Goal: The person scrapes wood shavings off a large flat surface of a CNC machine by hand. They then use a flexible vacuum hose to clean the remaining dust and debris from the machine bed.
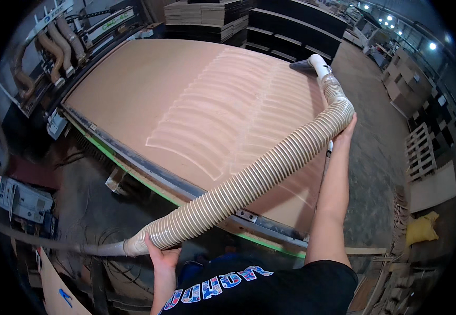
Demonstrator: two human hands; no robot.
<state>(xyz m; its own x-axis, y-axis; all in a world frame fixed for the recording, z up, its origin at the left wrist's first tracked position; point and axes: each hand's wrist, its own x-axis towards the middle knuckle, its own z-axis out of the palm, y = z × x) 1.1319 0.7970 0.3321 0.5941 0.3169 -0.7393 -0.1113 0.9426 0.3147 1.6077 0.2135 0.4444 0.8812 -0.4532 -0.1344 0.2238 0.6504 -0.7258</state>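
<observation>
A thick, ribbed, beige suction hose (249, 184) runs slantwise in front of me, from lower left to upper right. My left hand (164, 256) is closed round its lower part, thumb on the near side. Farther out, my right hand (345, 131) grips the hose at its bend; most of those fingers are hidden behind it. Past the bend, the hose joins a white pipe elbow (319, 65) with a dark flat nozzle (301, 65) at the far right edge of a large brown board (128, 79). Pale curved streaks of dust mark the board's middle and right.
The board lies on a machine bed with a green-edged front rail (149, 184). At the far left stands a machine head with several hoses (52, 50). Dark stacked panels (291, 31) stand behind; a pallet (420, 152) and a yellow bag (422, 229) are at right.
</observation>
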